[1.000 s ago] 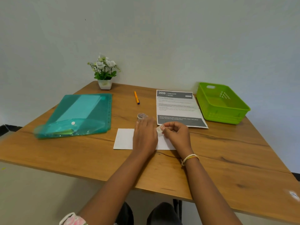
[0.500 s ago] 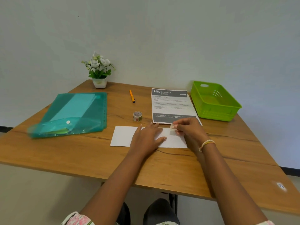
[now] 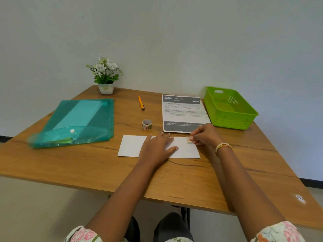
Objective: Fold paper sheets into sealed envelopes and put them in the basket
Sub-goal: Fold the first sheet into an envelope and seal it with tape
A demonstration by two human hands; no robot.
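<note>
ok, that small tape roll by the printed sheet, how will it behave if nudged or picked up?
The tape roll stands flat on its side face on the table, so a nudge would probably slide it rather than roll it. It looks small and hollow, so likely light. Tipped onto its rim, it may roll toward the orange pen.

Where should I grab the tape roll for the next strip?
Take the tape roll across its outer rim, coming straight down from above. It seems to lie flat with the hole up, standing clear between the pen and the folded paper, so fingers probably fit on either side.
</note>
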